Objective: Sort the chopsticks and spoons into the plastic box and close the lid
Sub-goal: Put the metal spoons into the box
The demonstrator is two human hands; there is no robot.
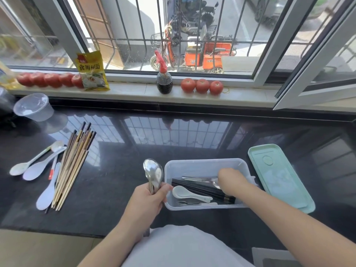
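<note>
A clear plastic box [204,163] stands on the black counter, holding black chopsticks [200,187], a white ceramic spoon [189,194], a fork and metal cutlery. My left hand [148,202] grips a bunch of metal spoons [153,173] upright, just left of the box. My right hand [232,181] reaches down into the box, its fingers at the metal cutlery; whether it holds any is hidden. The mint green lid [279,176] lies flat to the right of the box. A pile of wooden chopsticks [73,164] and several white plastic spoons [36,166] lie at the left.
A clear plastic bowl [33,106] sits at the far left of the counter. On the windowsill stand rows of tomatoes [202,85], a dark sauce bottle [164,81] with a red cap and a yellow packet [92,71]. An open window sash juts in at the right.
</note>
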